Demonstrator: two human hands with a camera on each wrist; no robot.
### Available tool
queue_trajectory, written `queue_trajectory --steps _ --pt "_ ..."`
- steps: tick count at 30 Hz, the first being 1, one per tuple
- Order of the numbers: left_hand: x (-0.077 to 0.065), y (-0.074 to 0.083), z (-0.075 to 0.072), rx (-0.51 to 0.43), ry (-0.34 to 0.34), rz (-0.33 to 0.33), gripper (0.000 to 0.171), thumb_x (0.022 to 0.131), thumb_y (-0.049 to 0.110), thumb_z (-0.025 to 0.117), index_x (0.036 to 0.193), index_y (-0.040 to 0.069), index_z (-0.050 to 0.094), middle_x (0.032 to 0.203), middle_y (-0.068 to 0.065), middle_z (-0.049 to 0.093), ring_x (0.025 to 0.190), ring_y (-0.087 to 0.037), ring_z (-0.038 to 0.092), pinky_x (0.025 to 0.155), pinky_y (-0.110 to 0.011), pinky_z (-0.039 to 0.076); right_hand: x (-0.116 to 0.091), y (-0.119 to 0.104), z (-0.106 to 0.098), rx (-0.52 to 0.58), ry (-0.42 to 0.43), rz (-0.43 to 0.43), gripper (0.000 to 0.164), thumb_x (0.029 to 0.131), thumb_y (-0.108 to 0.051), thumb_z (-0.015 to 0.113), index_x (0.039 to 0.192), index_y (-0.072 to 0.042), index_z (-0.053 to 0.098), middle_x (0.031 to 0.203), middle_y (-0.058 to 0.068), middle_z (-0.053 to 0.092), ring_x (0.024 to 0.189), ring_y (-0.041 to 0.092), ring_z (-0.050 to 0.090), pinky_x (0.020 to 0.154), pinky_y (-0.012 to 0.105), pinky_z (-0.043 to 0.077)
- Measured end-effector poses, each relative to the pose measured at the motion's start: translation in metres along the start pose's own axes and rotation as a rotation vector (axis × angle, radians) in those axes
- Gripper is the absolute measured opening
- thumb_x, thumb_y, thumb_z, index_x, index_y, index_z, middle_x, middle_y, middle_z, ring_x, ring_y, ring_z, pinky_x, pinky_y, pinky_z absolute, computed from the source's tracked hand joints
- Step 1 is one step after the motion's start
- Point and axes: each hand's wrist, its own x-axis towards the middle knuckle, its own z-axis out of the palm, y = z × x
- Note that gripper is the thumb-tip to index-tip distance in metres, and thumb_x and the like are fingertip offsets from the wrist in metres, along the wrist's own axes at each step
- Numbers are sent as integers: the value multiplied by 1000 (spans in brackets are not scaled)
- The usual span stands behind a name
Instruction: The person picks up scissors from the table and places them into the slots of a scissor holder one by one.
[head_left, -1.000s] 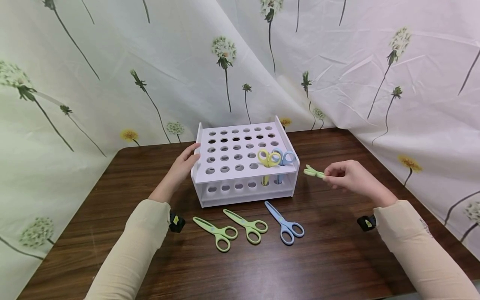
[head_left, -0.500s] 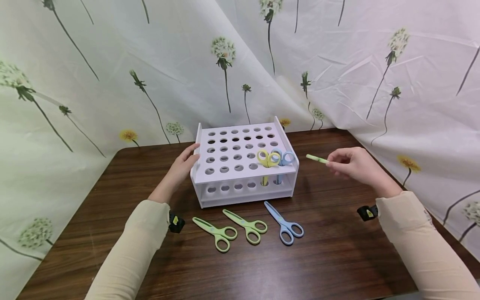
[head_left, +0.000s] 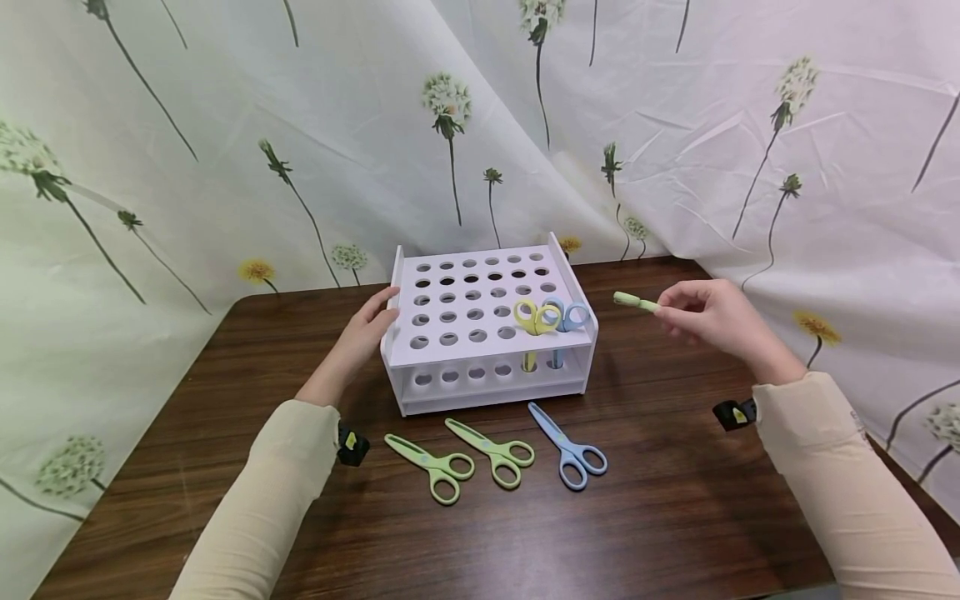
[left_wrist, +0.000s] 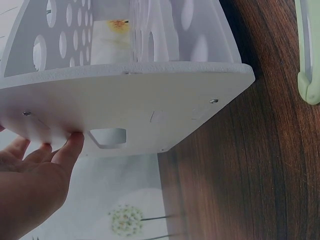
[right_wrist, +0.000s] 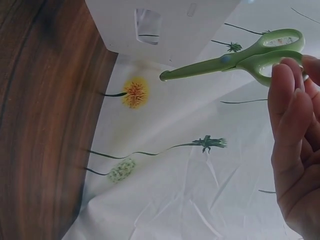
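My right hand (head_left: pixel 712 312) pinches a pair of green scissors (right_wrist: pixel 215 65) by a handle loop, in the air to the right of the white rack (head_left: pixel 487 398). In the right wrist view the blades look closed and point away from the fingers. My left hand (head_left: pixel 363 333) rests on the rack's left side panel (left_wrist: pixel 165 100), fingertips against it near a rectangular cutout. Yellow scissors (head_left: pixel 529 360) and blue scissors (head_left: pixel 557 357) stand upright, loops up, in the front row's two rightmost holes.
Two green scissors (head_left: pixel 426 460) and one blue pair of scissors (head_left: pixel 566 446) lie on the dark wooden table (head_left: pixel 300 533) in front of the rack. A white curtain (head_left: pixel 337 108) with dandelion prints hangs behind the table and along its sides.
My right hand has risen slightly with the green scissors and turned them, so their outline looks narrower in the head view. My left hand and the rack stay put.
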Motion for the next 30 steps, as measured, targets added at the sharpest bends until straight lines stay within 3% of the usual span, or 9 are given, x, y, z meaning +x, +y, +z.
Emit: queue_trajectory --steps 4,12,23,30 --pt "0 -1 0 -4 4 5 52 99 22 38 147 11 22 148 -18 18 123 -34 31 99 -48 27 3 -3 -2 -24 23 -23 5 86 -5 63 86 0 63 67 8 61 52 12 54 42 27 44" --pt "-3 0 1 25 11 12 52 99 26 38 147 14 24 148 -17 19 123 -33 31 99 -48 27 8 -6 -7 7 54 -55 9 87 -4 62 87 5 61 67 11 61 51 10 54 43 25 43" --pt "0 -2 0 41 14 11 51 99 27 39 146 13 24 148 -17 20 124 -33 31 100 -49 26 15 -25 -11 38 112 17 14 86 -10 65 90 4 62 67 7 63 54 10 57 42 27 45" --pt "-1 -1 1 42 18 9 51 99 27 39 146 14 25 148 -16 19 125 -33 30 100 -49 25 19 -36 -14 56 125 -19 14 86 -9 65 89 5 61 66 3 63 55 9 58 42 25 45"
